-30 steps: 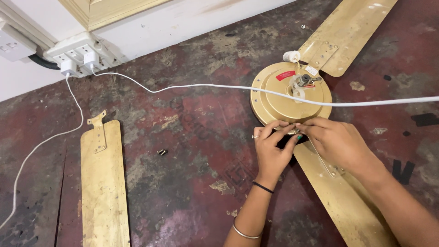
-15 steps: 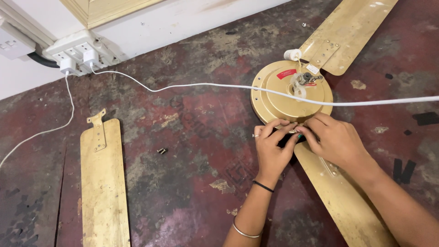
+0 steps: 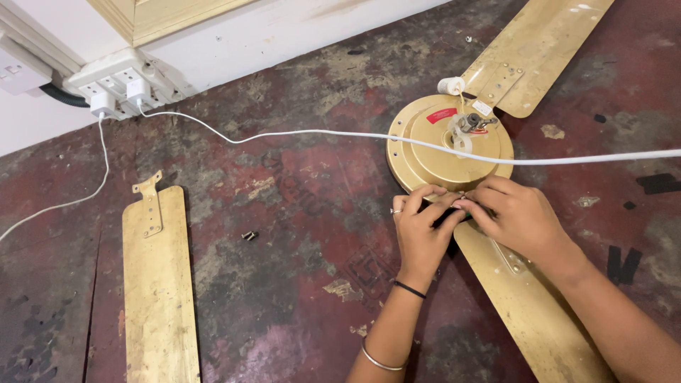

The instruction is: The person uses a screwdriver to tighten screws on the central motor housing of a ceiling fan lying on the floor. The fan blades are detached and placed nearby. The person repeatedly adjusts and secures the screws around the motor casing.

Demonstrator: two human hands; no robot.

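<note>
my left hand (image 3: 420,230) and right hand (image 3: 516,216) meet fingertip to fingertip at the near rim of the round gold metal fan motor housing (image 3: 448,144). the fingers of both are curled in close, pinching at something small and dark between them, but my own fingers hide it and i cannot tell what it is. right under my right grip lies a gold fan blade (image 3: 525,305) running toward me, its far end covered by my hands and its near end cut off by the frame edge. beyond my grip a second gold blade (image 3: 538,48) sits past the housing. a white cord (image 3: 340,135) crosses just beyond my fingers. far to the left of my grip a loose gold blade (image 3: 159,284) lies on the worn red floor (image 3: 298,269), with small dark screws (image 3: 248,235) between.
</note>
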